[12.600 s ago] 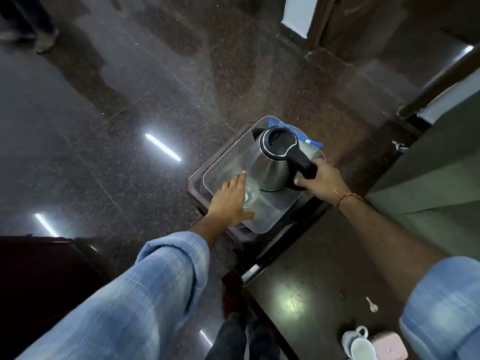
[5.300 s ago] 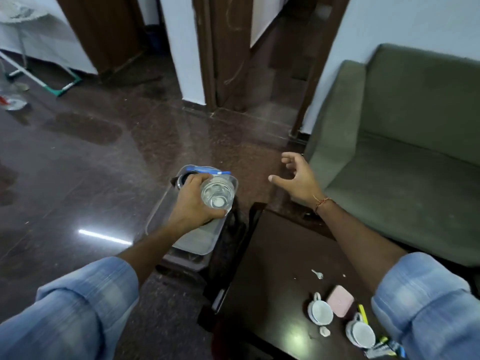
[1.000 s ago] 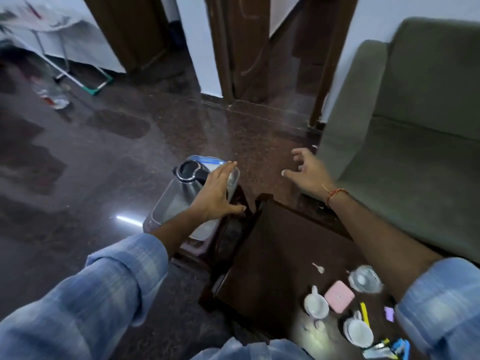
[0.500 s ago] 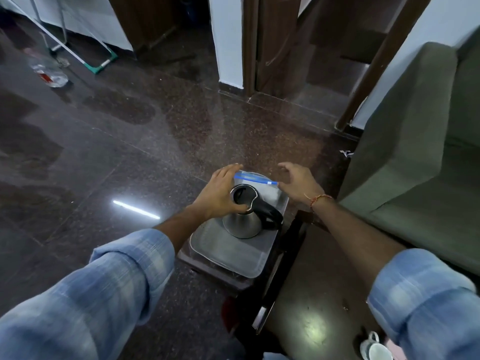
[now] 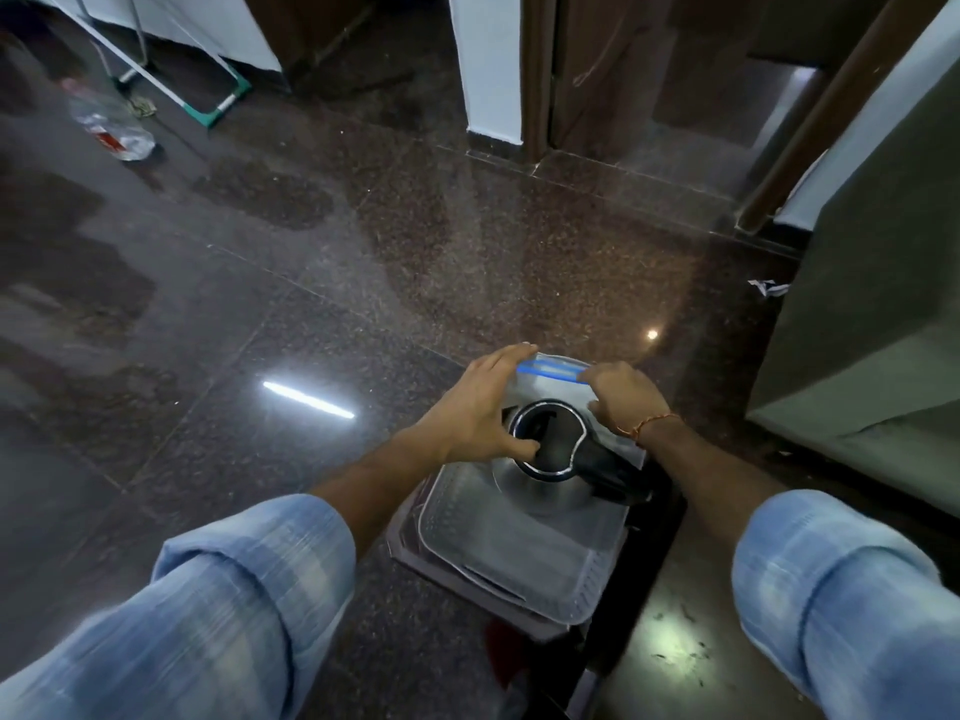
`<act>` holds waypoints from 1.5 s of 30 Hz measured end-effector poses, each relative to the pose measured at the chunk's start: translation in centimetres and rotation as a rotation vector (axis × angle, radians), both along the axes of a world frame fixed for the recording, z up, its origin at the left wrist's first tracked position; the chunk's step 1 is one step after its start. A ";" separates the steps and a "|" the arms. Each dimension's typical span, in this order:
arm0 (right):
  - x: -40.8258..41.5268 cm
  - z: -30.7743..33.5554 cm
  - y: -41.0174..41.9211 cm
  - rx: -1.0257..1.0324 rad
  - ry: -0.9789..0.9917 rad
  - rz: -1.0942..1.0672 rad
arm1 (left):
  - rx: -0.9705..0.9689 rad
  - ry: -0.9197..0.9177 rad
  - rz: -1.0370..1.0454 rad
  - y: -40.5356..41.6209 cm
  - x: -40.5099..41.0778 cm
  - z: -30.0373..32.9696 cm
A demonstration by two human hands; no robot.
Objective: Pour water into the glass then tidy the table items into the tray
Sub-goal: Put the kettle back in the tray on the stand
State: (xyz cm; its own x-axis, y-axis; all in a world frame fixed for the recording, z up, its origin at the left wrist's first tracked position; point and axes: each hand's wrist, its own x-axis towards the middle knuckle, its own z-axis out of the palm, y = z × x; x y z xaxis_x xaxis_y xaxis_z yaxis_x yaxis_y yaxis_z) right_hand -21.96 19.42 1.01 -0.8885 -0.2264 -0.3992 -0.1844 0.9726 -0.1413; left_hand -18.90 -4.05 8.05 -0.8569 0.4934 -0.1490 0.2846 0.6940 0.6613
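Steel kettle (image 5: 535, 475), both hands now nearer.

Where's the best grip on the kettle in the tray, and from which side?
Probably the black handle, approached from the right. The kettle stands upright in the tray with its handle projecting toward the dark table, clear of the tray wall. The left hand already crowds the lid side.

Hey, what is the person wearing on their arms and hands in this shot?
Both arms wear light blue, faintly checked shirt sleeves rolled up in thick cuffs, leaving the forearms bare. The left hand is bare, with no ring or band visible. The right hand is bare too, but an orange-red thread bracelet circles its wrist.
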 end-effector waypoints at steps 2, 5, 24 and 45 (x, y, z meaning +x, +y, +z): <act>-0.5 -1.2 -0.5 0.103 0.046 0.046 | 0.007 -0.006 0.004 -0.6 -0.3 -0.5; -1.0 -2.2 -1.0 0.183 0.104 0.072 | 0.013 -0.024 0.015 -1.4 -0.7 -0.9; 3.5 10.1 1.7 -0.357 0.187 -0.334 | 0.100 0.153 0.061 3.4 -1.4 3.7; 24.3 17.6 16.4 -0.886 0.274 -0.890 | 0.136 0.105 0.025 26.4 13.7 8.4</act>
State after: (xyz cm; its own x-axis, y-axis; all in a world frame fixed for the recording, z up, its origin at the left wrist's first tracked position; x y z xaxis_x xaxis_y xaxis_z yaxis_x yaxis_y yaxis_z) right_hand 2.29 35.80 18.64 -0.8987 0.3911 -0.1985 0.3509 0.3696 -0.8604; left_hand -5.17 22.36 16.46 -0.8763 0.4816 0.0081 0.3408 0.6080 0.7171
